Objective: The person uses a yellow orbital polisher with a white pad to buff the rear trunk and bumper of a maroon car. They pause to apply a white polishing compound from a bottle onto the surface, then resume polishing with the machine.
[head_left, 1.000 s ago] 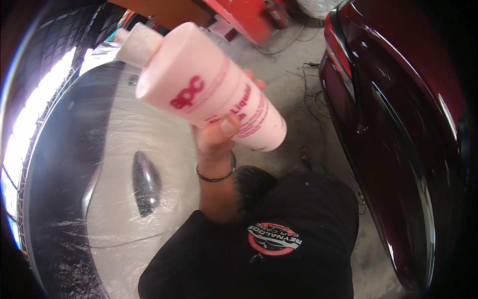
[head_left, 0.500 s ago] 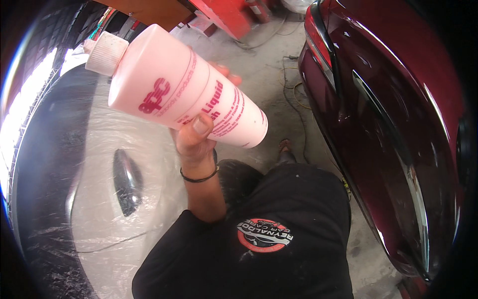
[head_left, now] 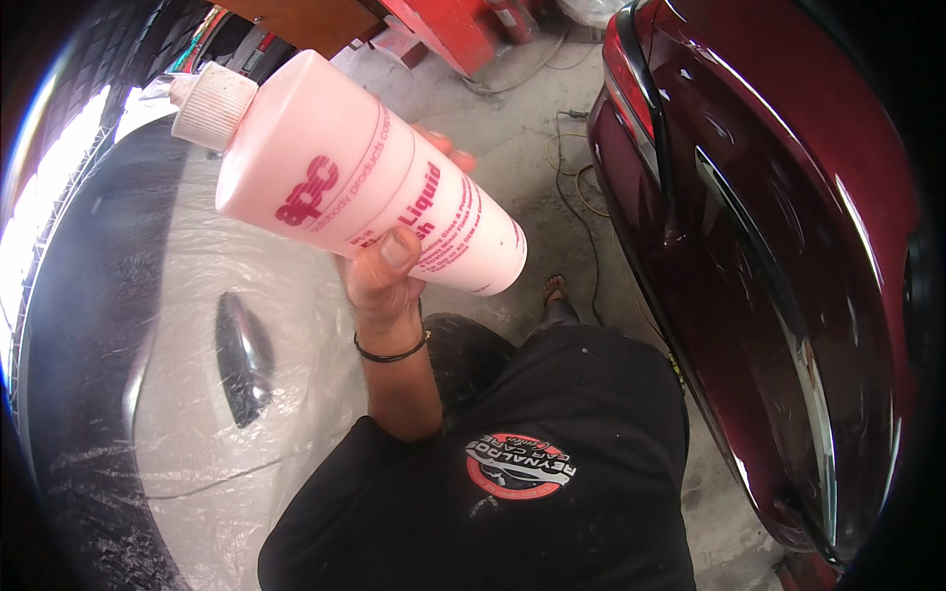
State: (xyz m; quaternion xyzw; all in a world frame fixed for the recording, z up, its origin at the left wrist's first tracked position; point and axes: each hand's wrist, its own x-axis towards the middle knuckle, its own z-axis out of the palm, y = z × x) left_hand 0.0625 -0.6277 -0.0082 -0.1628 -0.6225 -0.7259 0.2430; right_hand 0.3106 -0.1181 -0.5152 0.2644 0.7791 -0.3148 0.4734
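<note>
My left hand (head_left: 389,261) is closed around a pale pink plastic bottle (head_left: 296,148) with dark pink print. The thumb presses across its front, and fingertips show at its far side. The bottle is held up tilted, its ribbed white cap (head_left: 214,106) pointing to the upper left and its base to the lower right. A dark band circles the left wrist. Nowhere in the picture does my right hand show.
Left of me is a dark car covered partly with clear plastic sheeting (head_left: 296,394). A glossy maroon car panel (head_left: 729,295) stands close on the right. Cables (head_left: 581,217) lie on the concrete floor (head_left: 522,118). Red equipment (head_left: 448,34) stands beyond.
The bottle stays in my left hand at nearly the same tilt. The view has shifted slightly, so the cars and floor sit a little differently in it.
</note>
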